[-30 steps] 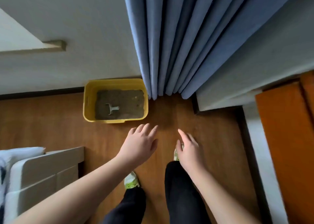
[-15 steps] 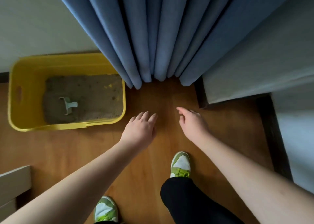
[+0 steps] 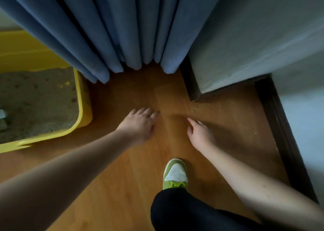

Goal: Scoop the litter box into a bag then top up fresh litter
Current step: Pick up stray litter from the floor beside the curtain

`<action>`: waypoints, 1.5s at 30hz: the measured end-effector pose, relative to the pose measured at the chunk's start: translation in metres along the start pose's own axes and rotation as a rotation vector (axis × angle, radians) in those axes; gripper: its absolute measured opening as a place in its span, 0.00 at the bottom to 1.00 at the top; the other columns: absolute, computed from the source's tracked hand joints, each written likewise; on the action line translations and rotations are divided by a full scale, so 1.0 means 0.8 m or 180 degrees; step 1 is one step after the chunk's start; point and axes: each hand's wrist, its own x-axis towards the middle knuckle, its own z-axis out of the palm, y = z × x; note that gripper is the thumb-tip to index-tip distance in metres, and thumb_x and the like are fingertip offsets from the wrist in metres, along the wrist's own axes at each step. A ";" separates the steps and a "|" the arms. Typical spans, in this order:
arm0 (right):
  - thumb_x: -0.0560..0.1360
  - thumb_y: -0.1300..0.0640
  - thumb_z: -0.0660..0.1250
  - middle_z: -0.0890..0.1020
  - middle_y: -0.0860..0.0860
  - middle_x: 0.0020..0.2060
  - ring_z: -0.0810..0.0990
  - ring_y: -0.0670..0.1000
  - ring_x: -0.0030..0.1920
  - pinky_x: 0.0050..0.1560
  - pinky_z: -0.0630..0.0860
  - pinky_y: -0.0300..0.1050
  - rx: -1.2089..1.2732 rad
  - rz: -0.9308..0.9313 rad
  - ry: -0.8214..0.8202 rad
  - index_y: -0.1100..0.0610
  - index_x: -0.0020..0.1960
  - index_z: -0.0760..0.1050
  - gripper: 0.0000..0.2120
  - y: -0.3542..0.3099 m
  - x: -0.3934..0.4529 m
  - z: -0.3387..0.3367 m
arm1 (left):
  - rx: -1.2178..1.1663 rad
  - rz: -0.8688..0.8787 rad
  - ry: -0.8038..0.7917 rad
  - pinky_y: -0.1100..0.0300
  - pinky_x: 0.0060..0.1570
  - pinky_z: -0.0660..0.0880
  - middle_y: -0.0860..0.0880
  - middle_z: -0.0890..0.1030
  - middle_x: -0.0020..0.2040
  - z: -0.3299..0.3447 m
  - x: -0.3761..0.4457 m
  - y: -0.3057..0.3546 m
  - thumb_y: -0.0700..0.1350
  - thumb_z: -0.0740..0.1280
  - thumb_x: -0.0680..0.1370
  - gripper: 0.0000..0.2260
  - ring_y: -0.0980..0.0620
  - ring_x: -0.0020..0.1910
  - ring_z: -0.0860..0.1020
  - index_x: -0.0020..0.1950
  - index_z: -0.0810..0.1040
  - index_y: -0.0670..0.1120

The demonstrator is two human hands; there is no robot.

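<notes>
A yellow litter box (image 3: 79, 97) stands on the wooden floor at the left, cut off by the frame edge, with grey-brown litter (image 3: 35, 104) inside. A pale scoop (image 3: 2, 115) shows only as a sliver at the far left edge. My left hand (image 3: 139, 124) hangs over the floor to the right of the box, fingers relaxed and empty. My right hand (image 3: 199, 134) hangs beside it, also loose and holding nothing. No bag is in view.
Blue curtains (image 3: 122, 29) hang down to the floor just behind the box and ahead of my hands. A pale wall corner (image 3: 245, 47) with dark skirting (image 3: 189, 83) juts out at the right. My green and white shoe (image 3: 175, 174) stands on the floor below.
I have stepped closer: the curtains and litter box have grown larger and the box has slid left, partly out of frame. Both hands stay loose and empty in front of me.
</notes>
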 end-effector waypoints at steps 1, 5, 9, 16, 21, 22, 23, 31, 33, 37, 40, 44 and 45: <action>0.82 0.51 0.55 0.70 0.52 0.71 0.73 0.56 0.67 0.63 0.75 0.51 0.0105 0.0004 0.0111 0.47 0.75 0.63 0.21 0.002 0.008 0.004 | -0.0024 0.0014 0.0057 0.48 0.74 0.52 0.48 0.57 0.78 -0.002 0.012 0.000 0.54 0.53 0.82 0.25 0.47 0.77 0.54 0.79 0.51 0.54; 0.80 0.52 0.59 0.75 0.51 0.66 0.76 0.54 0.63 0.60 0.77 0.51 0.0584 0.0129 0.0580 0.49 0.72 0.67 0.20 0.015 0.041 0.013 | -0.0640 0.0041 0.0102 0.49 0.74 0.58 0.49 0.61 0.77 0.001 0.054 0.010 0.53 0.55 0.82 0.25 0.47 0.76 0.59 0.78 0.56 0.53; 0.80 0.52 0.60 0.79 0.51 0.59 0.78 0.53 0.57 0.49 0.75 0.43 0.0903 0.0305 0.0734 0.51 0.64 0.74 0.14 0.034 0.057 0.018 | -0.1664 -0.0347 0.0114 0.51 0.67 0.68 0.48 0.67 0.73 0.010 0.077 0.041 0.53 0.56 0.82 0.22 0.47 0.70 0.68 0.76 0.62 0.52; 0.79 0.52 0.63 0.79 0.48 0.54 0.76 0.46 0.47 0.40 0.72 0.36 0.1297 0.0580 0.1189 0.51 0.60 0.76 0.11 0.051 0.075 0.026 | -0.3918 -0.0994 -0.0231 0.59 0.49 0.77 0.52 0.79 0.59 0.044 0.080 0.054 0.53 0.57 0.82 0.14 0.56 0.51 0.79 0.66 0.74 0.54; 0.80 0.55 0.59 0.79 0.51 0.56 0.79 0.52 0.55 0.45 0.71 0.40 0.1483 0.1018 0.1441 0.52 0.60 0.76 0.11 0.078 0.092 0.005 | -0.4631 -0.1004 -0.0593 0.51 0.61 0.75 0.51 0.82 0.57 0.050 0.081 0.064 0.51 0.58 0.82 0.14 0.52 0.56 0.80 0.66 0.75 0.50; 0.80 0.56 0.59 0.79 0.52 0.57 0.78 0.53 0.56 0.46 0.69 0.40 0.1543 0.1129 0.1502 0.53 0.61 0.76 0.12 0.089 0.098 -0.003 | -0.4691 -0.0984 -0.0647 0.52 0.60 0.75 0.50 0.82 0.57 0.050 0.083 0.069 0.51 0.58 0.82 0.14 0.51 0.56 0.80 0.65 0.75 0.50; 0.80 0.57 0.60 0.79 0.53 0.58 0.78 0.54 0.57 0.46 0.69 0.40 0.1611 0.1227 0.1552 0.53 0.61 0.76 0.12 0.100 0.104 -0.011 | -0.4786 -0.0976 -0.0680 0.53 0.60 0.75 0.50 0.82 0.57 0.049 0.087 0.075 0.51 0.58 0.83 0.14 0.51 0.56 0.81 0.64 0.76 0.49; 0.78 0.57 0.65 0.81 0.56 0.59 0.78 0.57 0.60 0.54 0.72 0.42 0.2112 0.1307 0.1401 0.60 0.63 0.76 0.15 0.141 0.172 -0.052 | -0.5501 -0.1047 -0.0833 0.54 0.55 0.75 0.46 0.82 0.57 0.029 0.120 0.094 0.49 0.54 0.84 0.16 0.48 0.56 0.80 0.62 0.77 0.45; 0.77 0.57 0.66 0.80 0.59 0.60 0.78 0.59 0.61 0.60 0.73 0.46 0.2232 0.1443 0.1363 0.62 0.65 0.74 0.18 0.135 0.187 -0.051 | -0.5466 -0.1046 -0.0783 0.53 0.55 0.75 0.46 0.83 0.57 0.025 0.122 0.087 0.50 0.53 0.84 0.17 0.48 0.57 0.80 0.64 0.76 0.44; 0.78 0.60 0.66 0.79 0.59 0.61 0.77 0.59 0.63 0.61 0.72 0.46 0.2707 0.1759 0.1401 0.64 0.64 0.73 0.16 0.119 0.203 -0.045 | -0.5740 -0.1175 -0.0740 0.52 0.57 0.75 0.44 0.82 0.58 0.020 0.125 0.077 0.51 0.52 0.84 0.18 0.47 0.57 0.80 0.66 0.75 0.44; 0.79 0.60 0.63 0.78 0.59 0.62 0.76 0.57 0.63 0.58 0.71 0.41 0.2850 0.1915 0.1512 0.65 0.64 0.73 0.15 0.115 0.209 -0.048 | -0.6072 -0.1223 -0.0850 0.51 0.57 0.75 0.44 0.83 0.58 0.019 0.128 0.078 0.53 0.52 0.83 0.20 0.47 0.57 0.81 0.67 0.74 0.44; 0.80 0.62 0.61 0.77 0.61 0.63 0.76 0.58 0.63 0.55 0.69 0.40 0.2774 0.2031 0.1547 0.68 0.65 0.71 0.15 0.115 0.213 -0.049 | -0.6394 -0.1112 -0.0958 0.49 0.61 0.73 0.44 0.82 0.59 0.013 0.130 0.084 0.55 0.51 0.83 0.22 0.45 0.60 0.79 0.68 0.72 0.43; 0.79 0.63 0.62 0.78 0.61 0.62 0.76 0.59 0.62 0.53 0.69 0.40 0.2692 0.2059 0.1562 0.68 0.64 0.72 0.15 0.116 0.212 -0.049 | -0.6428 -0.1103 -0.0959 0.49 0.61 0.72 0.43 0.82 0.59 0.010 0.130 0.085 0.55 0.51 0.83 0.22 0.45 0.60 0.79 0.68 0.72 0.43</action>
